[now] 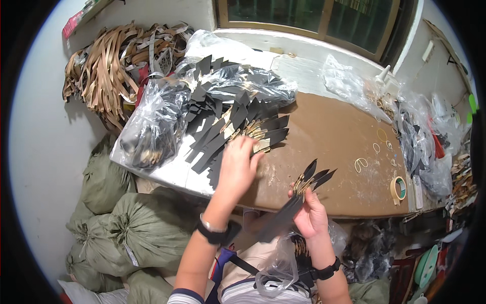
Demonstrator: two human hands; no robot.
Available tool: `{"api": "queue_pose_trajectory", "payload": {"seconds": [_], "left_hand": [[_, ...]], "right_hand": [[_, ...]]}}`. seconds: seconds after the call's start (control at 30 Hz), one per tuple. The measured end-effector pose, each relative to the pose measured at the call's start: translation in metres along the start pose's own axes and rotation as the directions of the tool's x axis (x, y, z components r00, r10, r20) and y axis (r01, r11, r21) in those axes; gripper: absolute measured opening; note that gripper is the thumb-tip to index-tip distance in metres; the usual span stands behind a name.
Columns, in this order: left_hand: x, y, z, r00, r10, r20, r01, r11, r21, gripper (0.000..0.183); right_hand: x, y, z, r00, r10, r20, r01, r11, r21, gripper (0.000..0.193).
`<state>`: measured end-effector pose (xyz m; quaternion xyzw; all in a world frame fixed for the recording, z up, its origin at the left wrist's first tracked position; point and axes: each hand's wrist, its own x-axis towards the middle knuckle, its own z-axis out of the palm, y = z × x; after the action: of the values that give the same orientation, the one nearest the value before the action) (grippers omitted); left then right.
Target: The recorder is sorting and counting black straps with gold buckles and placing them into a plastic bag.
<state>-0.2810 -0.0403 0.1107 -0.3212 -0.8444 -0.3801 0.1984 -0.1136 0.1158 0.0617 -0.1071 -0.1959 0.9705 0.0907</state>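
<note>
Black straps with gold-coloured metal fittings lie in a loose pile [238,119] on the left half of the table. My left hand [240,161] reaches to the near side of that pile, thumb apart from the fingers. Its fingertips touch or hover just over the gold fittings; I cannot tell which. Over the table's front edge, my right hand [310,215] grips a small bundle of black straps [281,217] around the fittings. Pointed ends fan out above the fingers, and the long ends hang down to the left. Part of the bundle is hidden by the palm.
Clear plastic bags of straps [157,121] flank the pile. Tan strips [109,71] hang at the far left. A tape roll [398,190] and rubber bands [360,164] lie on the brown tabletop [324,131]. Green sacks [152,228] stand at lower left; a plastic bag [278,268] lies in my lap.
</note>
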Motion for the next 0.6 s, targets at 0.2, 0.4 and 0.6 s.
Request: {"api": "queue_pose_trajectory", "payload": {"seconds": [0.2, 0.4, 0.6], "left_hand": [[0.009, -0.027, 0.020, 0.991, -0.064, 0.113, 0.028, 0.955, 0.294, 0.035], [0.005, -0.022, 0.016, 0.990, -0.069, 0.122, 0.055, 0.992, 0.109, 0.026], [-0.006, 0.021, -0.005, 0.886, -0.269, 0.377, 0.393, 0.867, -0.305, 0.016]], "right_hand": [[-0.024, -0.001, 0.000, 1.000, -0.012, 0.006, 0.012, 1.000, -0.026, 0.036], [-0.021, 0.004, -0.021, 0.996, 0.075, 0.039, -0.079, 0.992, 0.099, 0.044], [-0.012, 0.004, 0.002, 0.995, 0.050, 0.089, -0.056, 0.997, 0.057, 0.036]]}}
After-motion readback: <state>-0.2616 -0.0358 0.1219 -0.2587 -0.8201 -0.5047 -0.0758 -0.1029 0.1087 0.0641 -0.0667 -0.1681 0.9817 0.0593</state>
